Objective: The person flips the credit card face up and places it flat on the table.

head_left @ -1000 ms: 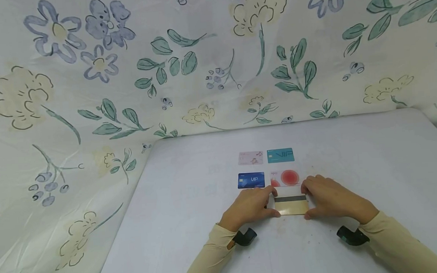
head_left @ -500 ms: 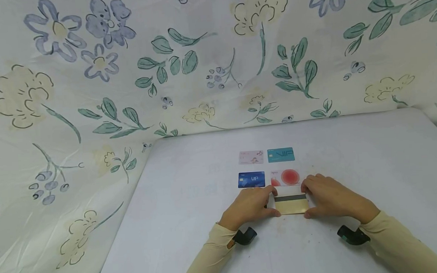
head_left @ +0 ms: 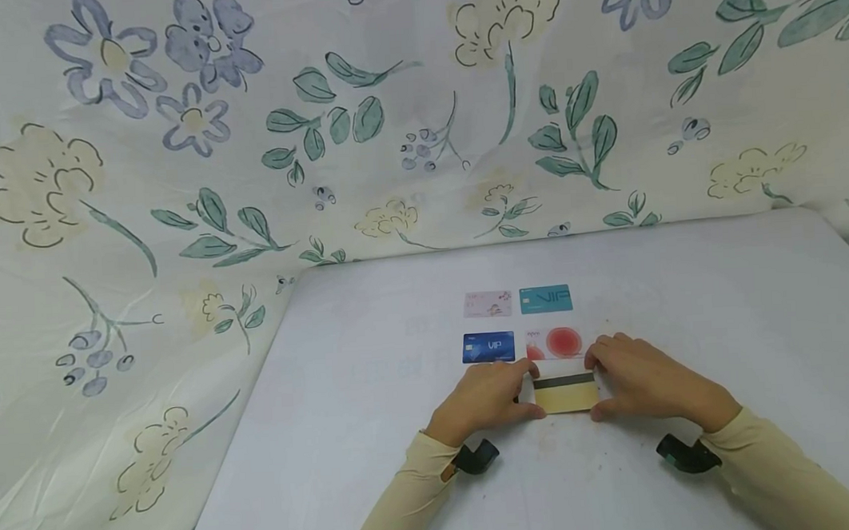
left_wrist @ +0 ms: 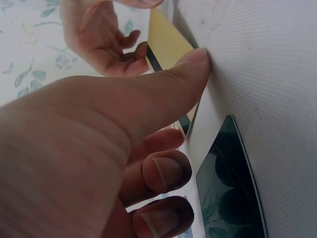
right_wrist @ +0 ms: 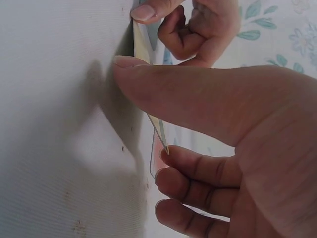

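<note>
A gold card [head_left: 567, 398] with a dark stripe along its far edge is held by its two short ends. My left hand [head_left: 483, 396] pinches the left end between thumb and forefinger, and my right hand [head_left: 656, 382] pinches the right end likewise. Both wrist views show the gold card [left_wrist: 169, 42] tilted, its face at an angle to the white surface. Just beyond it lies a white card with red circles [head_left: 562, 343]. To that one's left is a blue VIP card [head_left: 488, 347], close to my left fingers. The gold card's other side is hidden.
Farther back, a pale pink card [head_left: 487, 304] lies beside a teal VIP card [head_left: 546, 299], making two rows of two with the nearer pair. All rest on a white table [head_left: 372, 364]. A flower-print cloth [head_left: 416, 97] hangs behind and at the left.
Both hands keep their hold on the gold card. Its right end has risen very slightly and the glare on its face has faded. The other cards stay put.
</note>
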The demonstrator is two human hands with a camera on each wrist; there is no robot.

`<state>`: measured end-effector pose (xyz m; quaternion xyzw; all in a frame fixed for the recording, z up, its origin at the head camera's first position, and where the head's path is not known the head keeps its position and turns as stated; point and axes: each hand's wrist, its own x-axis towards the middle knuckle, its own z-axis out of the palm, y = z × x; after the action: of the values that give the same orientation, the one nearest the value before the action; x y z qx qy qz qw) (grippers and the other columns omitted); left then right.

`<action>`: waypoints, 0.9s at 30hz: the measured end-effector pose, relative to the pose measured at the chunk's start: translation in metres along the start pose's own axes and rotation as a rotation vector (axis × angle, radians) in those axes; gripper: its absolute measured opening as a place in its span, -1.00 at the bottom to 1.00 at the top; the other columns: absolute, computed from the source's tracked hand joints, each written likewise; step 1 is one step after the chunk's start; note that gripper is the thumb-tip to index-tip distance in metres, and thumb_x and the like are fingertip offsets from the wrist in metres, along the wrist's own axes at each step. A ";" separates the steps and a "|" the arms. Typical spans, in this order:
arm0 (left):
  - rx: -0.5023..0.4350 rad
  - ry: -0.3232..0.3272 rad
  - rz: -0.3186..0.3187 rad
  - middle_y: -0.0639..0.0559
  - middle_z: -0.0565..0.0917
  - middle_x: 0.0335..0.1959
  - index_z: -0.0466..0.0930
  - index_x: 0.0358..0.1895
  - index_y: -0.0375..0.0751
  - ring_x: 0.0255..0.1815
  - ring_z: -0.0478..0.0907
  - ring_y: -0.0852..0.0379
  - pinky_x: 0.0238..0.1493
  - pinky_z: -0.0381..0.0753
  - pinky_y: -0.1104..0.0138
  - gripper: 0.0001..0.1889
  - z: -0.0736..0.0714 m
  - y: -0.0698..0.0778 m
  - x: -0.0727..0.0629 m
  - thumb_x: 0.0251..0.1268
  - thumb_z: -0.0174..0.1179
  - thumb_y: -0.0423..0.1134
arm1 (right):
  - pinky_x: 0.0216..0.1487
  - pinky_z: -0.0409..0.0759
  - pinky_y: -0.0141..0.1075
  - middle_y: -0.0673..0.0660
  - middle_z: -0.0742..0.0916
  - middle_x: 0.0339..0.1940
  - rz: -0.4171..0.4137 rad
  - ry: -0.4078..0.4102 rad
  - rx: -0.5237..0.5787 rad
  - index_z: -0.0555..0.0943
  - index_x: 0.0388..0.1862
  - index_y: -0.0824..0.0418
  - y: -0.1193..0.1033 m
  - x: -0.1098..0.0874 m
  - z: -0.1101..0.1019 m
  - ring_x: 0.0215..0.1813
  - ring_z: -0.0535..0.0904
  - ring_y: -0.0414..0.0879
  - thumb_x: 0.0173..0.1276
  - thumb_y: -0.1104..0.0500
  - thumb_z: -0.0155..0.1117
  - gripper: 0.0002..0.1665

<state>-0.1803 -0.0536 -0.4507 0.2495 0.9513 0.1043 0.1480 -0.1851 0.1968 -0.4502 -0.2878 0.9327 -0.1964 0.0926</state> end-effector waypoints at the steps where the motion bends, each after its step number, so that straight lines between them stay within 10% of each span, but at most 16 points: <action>1: 0.003 0.001 0.003 0.21 0.56 -0.45 0.57 0.23 0.04 -0.43 0.45 0.29 -0.40 0.40 0.50 -0.43 0.000 0.000 0.000 0.20 0.46 0.14 | -0.04 0.57 -0.18 -0.06 0.66 -0.19 0.000 0.001 0.001 0.63 -0.02 0.15 0.000 0.000 -0.001 -0.14 0.44 -0.16 -0.06 -0.15 0.74 -0.29; 27: 0.032 0.070 0.068 0.23 0.53 -0.49 0.54 0.25 0.06 -0.52 0.41 0.32 -0.52 0.30 0.52 -0.42 -0.003 0.001 0.001 0.26 0.40 0.20 | -0.08 0.59 -0.20 -0.04 0.64 -0.20 0.002 0.045 0.012 0.63 0.01 0.13 -0.001 -0.004 -0.014 -0.12 0.46 -0.15 -0.04 -0.16 0.73 -0.29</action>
<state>-0.1815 -0.0528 -0.4477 0.2800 0.9485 0.1026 0.1069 -0.1859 0.2026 -0.4373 -0.2818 0.9337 -0.2082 0.0733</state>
